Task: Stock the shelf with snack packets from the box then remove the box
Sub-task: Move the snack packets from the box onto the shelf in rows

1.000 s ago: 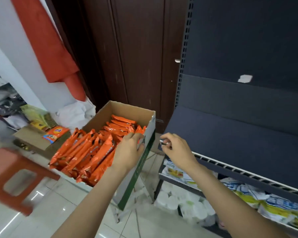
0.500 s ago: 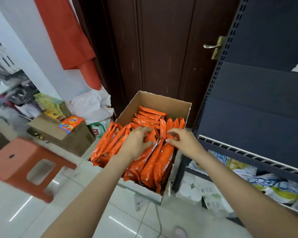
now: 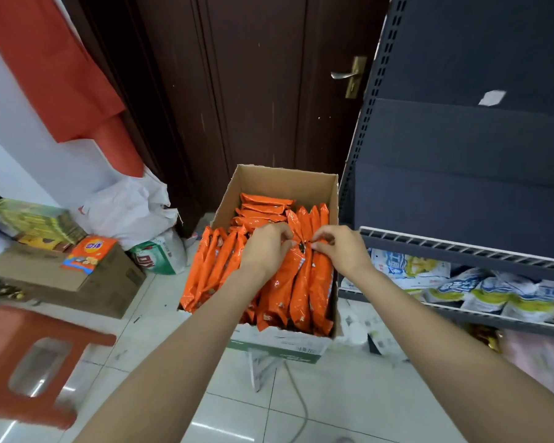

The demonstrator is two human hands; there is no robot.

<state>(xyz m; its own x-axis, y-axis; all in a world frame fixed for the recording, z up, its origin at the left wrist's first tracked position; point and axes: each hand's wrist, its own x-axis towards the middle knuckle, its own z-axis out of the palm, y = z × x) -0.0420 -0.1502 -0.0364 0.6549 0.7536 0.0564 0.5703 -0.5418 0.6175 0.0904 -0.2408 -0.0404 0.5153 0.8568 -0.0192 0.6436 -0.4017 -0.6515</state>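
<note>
Head view, looking down into the open cardboard box (image 3: 314,183), which stands on a low support just left of the dark shelf (image 3: 454,199). The box is packed with orange snack packets (image 3: 279,292) standing on edge in rows, their long axes running from the near wall of the box toward the far wall; a few more lie flat at the far end. Both hands are in the box, over the right-hand rows. The left hand (image 3: 266,247) has its fingers curled onto the upper ends of the packets near the middle of the box, and the right hand (image 3: 339,251) pinches the crimped tops of the rows nearest the shelf; the two hands meet over the same bundle, so a stack appears to be gathered between them. How many packets each hand actually holds cannot be told. The bare shelf board lies to the right of the hands and somewhat higher, its slotted front rail (image 3: 461,247) close beside the right wrist; the right hand is therefore the nearer one to the destination. The coming move is probably a lift straight up along the packets' short axis, clear of the box wall, then a swing rightward over the rail. A lower shelf holds pale bagged goods (image 3: 480,289).
</note>
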